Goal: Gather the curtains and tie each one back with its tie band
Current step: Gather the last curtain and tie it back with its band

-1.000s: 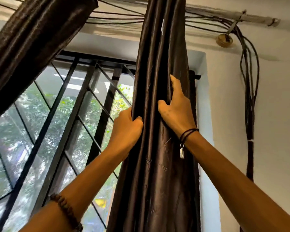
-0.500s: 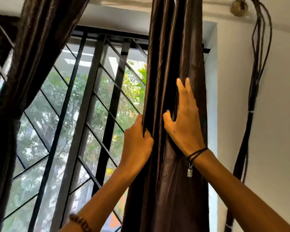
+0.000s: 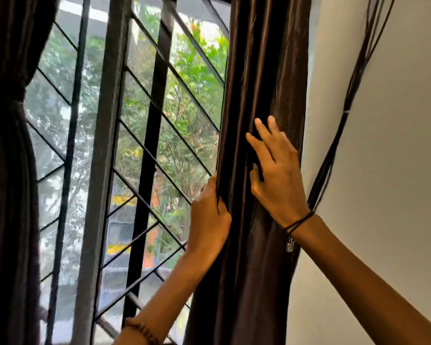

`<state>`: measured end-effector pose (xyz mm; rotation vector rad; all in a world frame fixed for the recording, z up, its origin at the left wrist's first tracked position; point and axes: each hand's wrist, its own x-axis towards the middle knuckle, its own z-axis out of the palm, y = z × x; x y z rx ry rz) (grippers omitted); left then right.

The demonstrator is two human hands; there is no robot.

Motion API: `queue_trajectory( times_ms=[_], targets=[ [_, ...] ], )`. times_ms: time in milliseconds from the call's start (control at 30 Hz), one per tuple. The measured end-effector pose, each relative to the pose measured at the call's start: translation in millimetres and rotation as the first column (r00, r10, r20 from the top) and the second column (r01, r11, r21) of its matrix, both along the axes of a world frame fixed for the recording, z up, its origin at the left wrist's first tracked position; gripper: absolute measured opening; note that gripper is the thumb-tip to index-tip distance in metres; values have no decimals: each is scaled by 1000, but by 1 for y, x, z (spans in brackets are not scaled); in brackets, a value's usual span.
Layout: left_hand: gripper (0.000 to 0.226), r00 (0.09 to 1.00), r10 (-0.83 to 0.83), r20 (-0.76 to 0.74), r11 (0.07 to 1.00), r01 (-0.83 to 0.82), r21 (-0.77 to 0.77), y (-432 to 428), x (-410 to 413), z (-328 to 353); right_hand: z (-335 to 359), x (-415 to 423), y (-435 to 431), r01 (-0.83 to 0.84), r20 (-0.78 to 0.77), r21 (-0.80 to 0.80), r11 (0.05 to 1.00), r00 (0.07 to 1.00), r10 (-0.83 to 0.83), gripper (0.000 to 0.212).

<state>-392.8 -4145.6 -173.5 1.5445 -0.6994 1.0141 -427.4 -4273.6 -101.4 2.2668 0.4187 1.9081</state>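
A dark brown, shiny curtain (image 3: 264,70) hangs bunched in narrow folds at the window's right side. My left hand (image 3: 209,220) grips the curtain's left edge, its fingers curled behind the folds and the thumb in front. My right hand (image 3: 276,175) lies on the front of the folds with fingers stretched upward, pressing the fabric. At the far left a second dark curtain (image 3: 8,170) hangs cinched at a narrow waist (image 3: 5,103); I cannot make out a band there. No loose tie band shows.
A black metal window grille (image 3: 149,135) with diagonal bars fills the middle, with green trees behind the glass. A bundle of dark cables (image 3: 351,90) runs down the white wall (image 3: 396,170) right of the curtain.
Both hands have slid down the right curtain and my view has dropped with them. The right hand's fingers spread wider on the folds. The rod and ceiling fitting left the frame.
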Motion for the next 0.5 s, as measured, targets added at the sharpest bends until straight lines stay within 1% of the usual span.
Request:
queue_trajectory(
  times_ms=[67, 133, 233, 300, 400, 500],
  targets=[
    [51, 999, -34, -12, 999, 34, 27, -1, -5, -12, -13, -2, 1, -43, -62, 6, 999, 997, 43, 63],
    [55, 996, -89, -14, 994, 90, 62, -4, -11, -28, -29, -4, 3, -85, -121, 49, 995, 988, 90, 56],
    [57, 987, -157, -33, 981, 160, 105, -7, -19, -49, -50, -6, 6, -121, -134, 153, 981, 981, 142, 39],
    [61, 985, -167, -47, 974, 172, 145, -9, -21, -62, -61, -8, 10, -147, -140, 237, 960, 973, 183, 31],
    [65, 985, -157, -67, 966, 167, 199, -9, -21, -77, -70, -12, 16, -151, -156, 339, 929, 964, 214, 35],
    [68, 989, -129, -68, 956, 142, 257, -6, -21, -89, -77, -11, 16, -64, -164, 350, 935, 978, 128, 40]
  ],
)
